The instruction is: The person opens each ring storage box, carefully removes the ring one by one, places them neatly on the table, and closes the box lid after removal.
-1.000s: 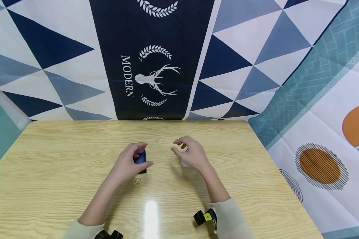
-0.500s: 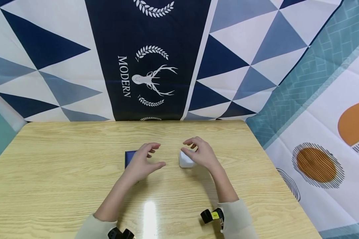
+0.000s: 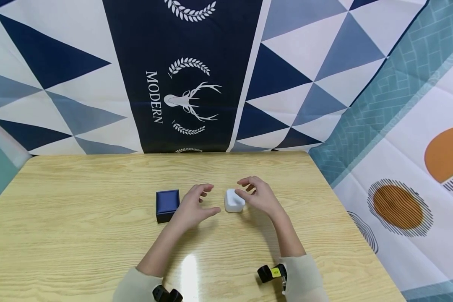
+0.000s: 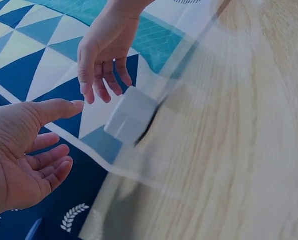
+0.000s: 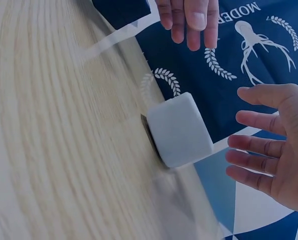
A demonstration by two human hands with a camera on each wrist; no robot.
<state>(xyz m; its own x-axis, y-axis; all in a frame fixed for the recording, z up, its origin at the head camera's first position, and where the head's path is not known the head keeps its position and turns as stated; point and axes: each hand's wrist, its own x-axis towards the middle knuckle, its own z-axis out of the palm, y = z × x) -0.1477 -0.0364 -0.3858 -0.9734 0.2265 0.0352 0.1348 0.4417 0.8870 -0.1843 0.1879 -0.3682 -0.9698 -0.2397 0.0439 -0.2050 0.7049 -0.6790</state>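
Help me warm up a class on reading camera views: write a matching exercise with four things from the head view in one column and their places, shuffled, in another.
Things
1. dark blue box
2. white block
3. left hand
4. right hand

Places in the head view
A. between the two hands
B. furthest right of the four
C. furthest left of the four
D. between the box and the block, holding neither

Right pairs: 1-C, 2-A, 3-D, 4-B
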